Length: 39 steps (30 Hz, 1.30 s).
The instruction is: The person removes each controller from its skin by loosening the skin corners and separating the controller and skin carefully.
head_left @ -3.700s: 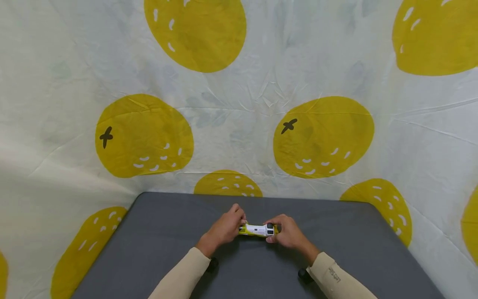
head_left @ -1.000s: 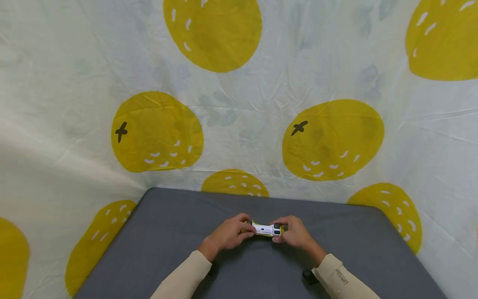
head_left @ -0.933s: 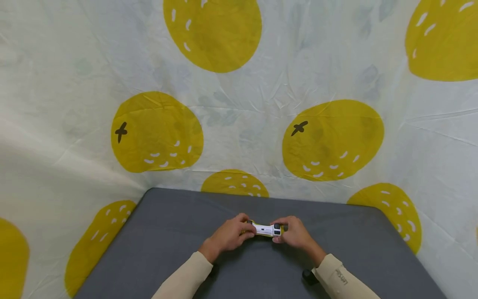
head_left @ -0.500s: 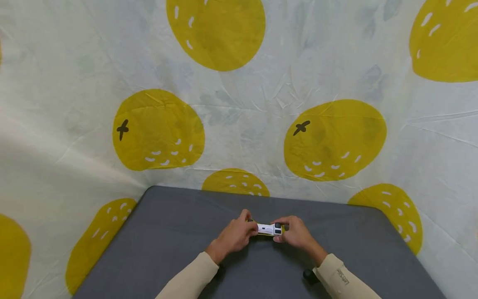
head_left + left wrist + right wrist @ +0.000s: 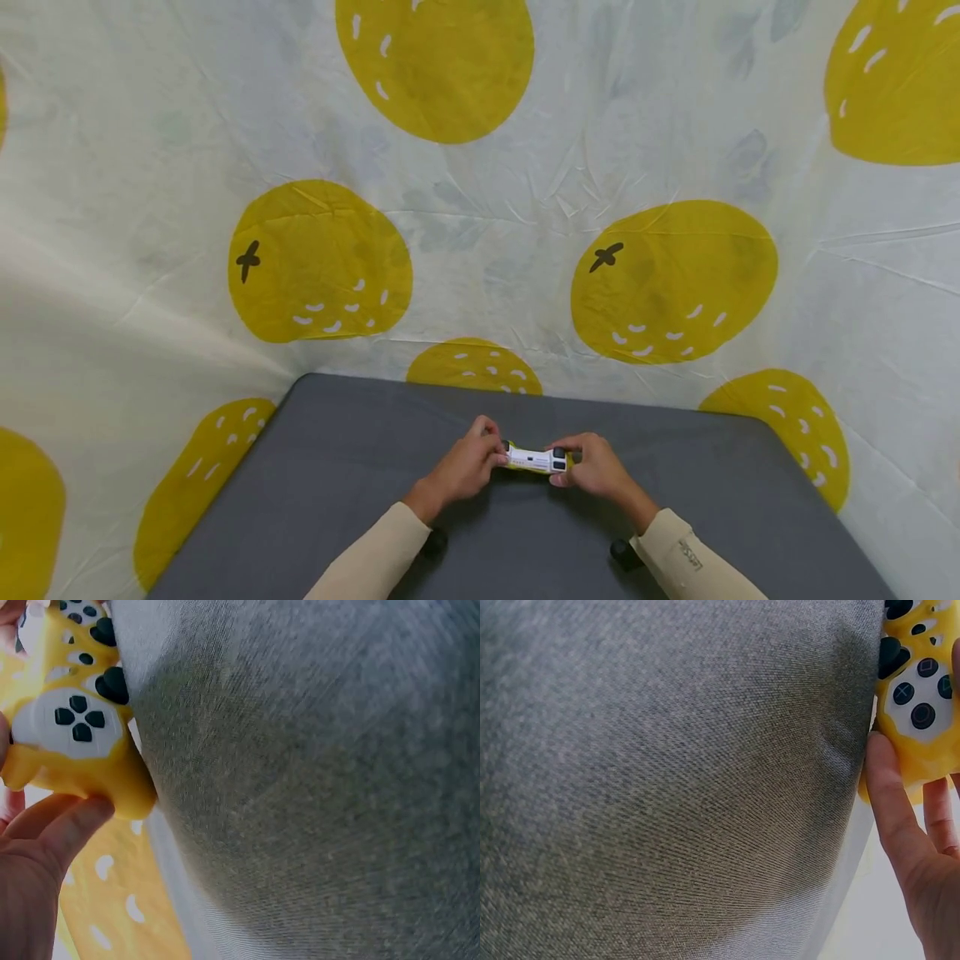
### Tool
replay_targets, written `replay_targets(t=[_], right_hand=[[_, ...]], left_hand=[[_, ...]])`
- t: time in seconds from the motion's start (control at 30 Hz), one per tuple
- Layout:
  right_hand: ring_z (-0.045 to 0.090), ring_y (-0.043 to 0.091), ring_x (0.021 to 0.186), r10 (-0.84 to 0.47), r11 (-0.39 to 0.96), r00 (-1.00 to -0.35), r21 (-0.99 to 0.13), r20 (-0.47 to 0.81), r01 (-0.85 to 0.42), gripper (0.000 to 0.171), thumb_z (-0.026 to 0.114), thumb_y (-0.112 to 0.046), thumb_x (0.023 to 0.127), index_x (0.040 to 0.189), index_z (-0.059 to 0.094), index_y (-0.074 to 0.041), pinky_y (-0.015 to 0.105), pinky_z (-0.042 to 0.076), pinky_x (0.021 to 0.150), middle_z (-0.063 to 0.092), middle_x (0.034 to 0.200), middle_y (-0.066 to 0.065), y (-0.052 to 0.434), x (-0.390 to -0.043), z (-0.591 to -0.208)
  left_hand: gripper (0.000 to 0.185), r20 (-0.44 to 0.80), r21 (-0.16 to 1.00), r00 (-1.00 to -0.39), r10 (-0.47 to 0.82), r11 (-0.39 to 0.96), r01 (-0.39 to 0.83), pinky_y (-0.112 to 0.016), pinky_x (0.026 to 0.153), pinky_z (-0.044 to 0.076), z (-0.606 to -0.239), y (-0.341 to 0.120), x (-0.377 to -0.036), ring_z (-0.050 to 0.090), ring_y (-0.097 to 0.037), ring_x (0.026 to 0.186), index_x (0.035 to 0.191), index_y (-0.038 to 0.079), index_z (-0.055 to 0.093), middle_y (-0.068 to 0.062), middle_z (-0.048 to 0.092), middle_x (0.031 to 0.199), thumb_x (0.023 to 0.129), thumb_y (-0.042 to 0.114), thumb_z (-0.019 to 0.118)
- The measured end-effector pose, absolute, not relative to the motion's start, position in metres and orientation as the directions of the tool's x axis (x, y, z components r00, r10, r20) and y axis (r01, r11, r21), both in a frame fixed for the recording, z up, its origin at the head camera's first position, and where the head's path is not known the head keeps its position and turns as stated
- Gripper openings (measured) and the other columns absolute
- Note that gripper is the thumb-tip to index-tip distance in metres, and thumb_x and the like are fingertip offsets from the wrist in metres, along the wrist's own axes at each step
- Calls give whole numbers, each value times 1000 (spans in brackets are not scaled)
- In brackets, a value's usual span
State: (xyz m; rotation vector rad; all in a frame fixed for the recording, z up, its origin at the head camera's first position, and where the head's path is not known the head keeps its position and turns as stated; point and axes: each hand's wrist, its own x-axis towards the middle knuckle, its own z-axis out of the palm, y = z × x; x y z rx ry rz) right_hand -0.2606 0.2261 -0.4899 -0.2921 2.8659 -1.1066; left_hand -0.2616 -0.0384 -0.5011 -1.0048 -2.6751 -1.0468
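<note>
A game controller point(image 5: 531, 460) in a yellow cover is held between both hands above the table, its white edge with dark triggers facing up in the head view. My left hand point(image 5: 467, 460) pinches the controller's left end. In the left wrist view, the yellow cover point(image 5: 90, 784) surrounds a white patch with a dark directional pad, and a yellow flap stands out near the fingertips. My right hand point(image 5: 600, 468) grips the right end. Round symbol buttons point(image 5: 922, 715) show through the cover in the right wrist view, where a finger lies along its edge. Parts of both grips are hidden.
Under the hands lies a dark grey table point(image 5: 360, 467). Behind and beside it hangs a white curtain point(image 5: 480, 275) printed with large yellow fruit. A black wrist device point(image 5: 624, 554) sits under the right cuff, another black device point(image 5: 435, 543) under the left.
Since half a second ago, my left hand has shifted slightly left, baring more of the controller's white edge. Earlier its fingers changed position on the left end. My right hand has kept its grip.
</note>
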Motion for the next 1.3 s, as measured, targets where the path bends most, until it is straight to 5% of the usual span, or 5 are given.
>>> replay_targets(t=[0.6,0.83,0.97,1.17,1.3], right_hand=[[65,19,101,-200,708,-980,-690,8,-150,40,92,-8,69,107,84,-17,41,54,89,79,110,3,226,-259,-485],[63,17,96,-208,715,-977,-675,41,-181,41,92,-7,65,104,84,-15,39,52,88,79,105,3,225,-260,-486],[64,17,97,-188,709,-982,-686,34,-160,40,92,-6,66,104,84,-16,43,52,91,79,105,1,226,-260,-487],[64,19,102,-186,698,-982,-703,7,-138,39,91,-7,70,106,83,-18,47,53,95,78,110,2,228,-257,-491],[65,21,104,-181,670,-983,-729,26,-143,38,91,-6,70,106,83,-17,49,53,96,78,111,4,230,-257,-493]], left_hand=[[18,304,775,-790,533,343,530,-35,103,57,-519,-56,-277,65,-40,130,83,-1,67,-14,53,109,101,1,64],[14,265,741,-779,569,396,542,-32,100,55,-516,-60,-280,65,-34,132,82,0,71,-9,50,109,96,4,72],[13,224,791,-843,489,413,450,-28,95,53,-517,-57,-280,68,-28,117,81,1,76,-7,57,107,88,9,82],[38,134,959,-933,333,194,207,-25,80,59,-519,-57,-277,74,-32,109,88,-7,54,-21,69,106,75,-5,89],[39,111,959,-905,411,195,206,-35,91,62,-515,-59,-275,71,-36,118,106,-3,63,-21,70,119,78,-1,89]])
